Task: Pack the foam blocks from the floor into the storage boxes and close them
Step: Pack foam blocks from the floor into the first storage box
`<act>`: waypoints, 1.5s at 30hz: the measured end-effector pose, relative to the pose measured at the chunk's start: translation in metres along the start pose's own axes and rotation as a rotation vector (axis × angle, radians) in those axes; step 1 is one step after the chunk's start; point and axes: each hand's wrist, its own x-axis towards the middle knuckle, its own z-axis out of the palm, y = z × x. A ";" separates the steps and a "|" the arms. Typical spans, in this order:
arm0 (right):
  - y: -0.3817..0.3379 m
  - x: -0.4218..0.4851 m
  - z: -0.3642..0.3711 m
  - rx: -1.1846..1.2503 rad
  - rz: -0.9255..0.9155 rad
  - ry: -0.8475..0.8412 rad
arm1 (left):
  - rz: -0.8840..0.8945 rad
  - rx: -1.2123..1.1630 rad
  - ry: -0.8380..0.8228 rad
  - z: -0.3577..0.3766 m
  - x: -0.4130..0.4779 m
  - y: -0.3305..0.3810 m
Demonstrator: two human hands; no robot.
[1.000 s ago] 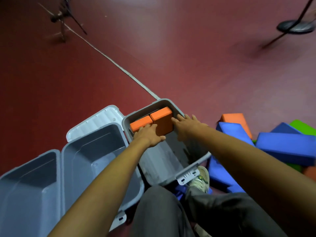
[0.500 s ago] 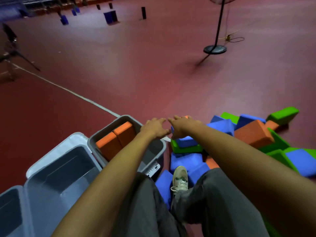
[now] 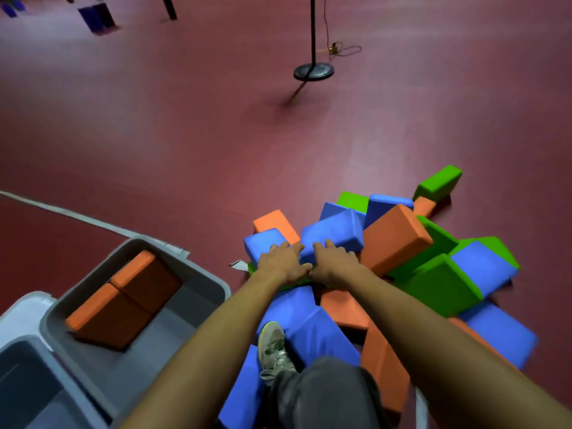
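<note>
Floor (image 3: 185, 134): dark red, with a white line (image 3: 77, 216) running across it at left.

Pile of foam blocks (image 3: 439, 283): on the floor right of centre. Blue, orange and green blocks lie jumbled, leaning on and overlapping one another. One green block (image 3: 438, 182) lies at the far right edge of the heap.

Open grey storage box (image 3: 198, 283): on the floor left of the pile, near it but apart. Second grey box (image 3: 31, 382) touches it at lower left. A pale lid (image 3: 21, 311) shows behind that one.

Two orange blocks (image 3: 123, 292) stand on edge inside the first box, against its left wall. They sit end to end, long axes in one line, running near-left to far-right.

Large orange block (image 3: 396, 239): tilted in the pile, long axis rising to the far right.

Long blue block (image 3: 332, 232): on top of the pile, long axis left to right, right end slightly farther away.

Short blue block (image 3: 263, 241): just left of it, touching.

Left hand (image 3: 283, 263): fingers stretched flat on the short blue block, not closed round it.

Right hand (image 3: 335, 261): fingers bent over the near edge of the long blue block. The frame is blurred, so I cannot tell whether they grip.

Light shoe (image 3: 274, 345): among the blue blocks below the hands.

Round black stand base (image 3: 314, 71): far off on the floor.
</note>
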 end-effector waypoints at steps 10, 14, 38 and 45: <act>0.047 0.105 0.056 0.604 0.427 0.081 | -0.137 -0.381 -0.110 0.069 0.110 -0.038; 0.061 0.147 0.065 0.813 0.574 0.232 | -0.498 -0.863 0.108 0.096 0.148 -0.071; 0.058 0.224 0.082 1.319 0.900 0.615 | -0.822 -1.379 0.169 0.149 0.211 -0.145; 0.019 0.180 0.031 0.883 0.332 0.477 | -0.608 -0.936 0.421 0.054 0.146 -0.129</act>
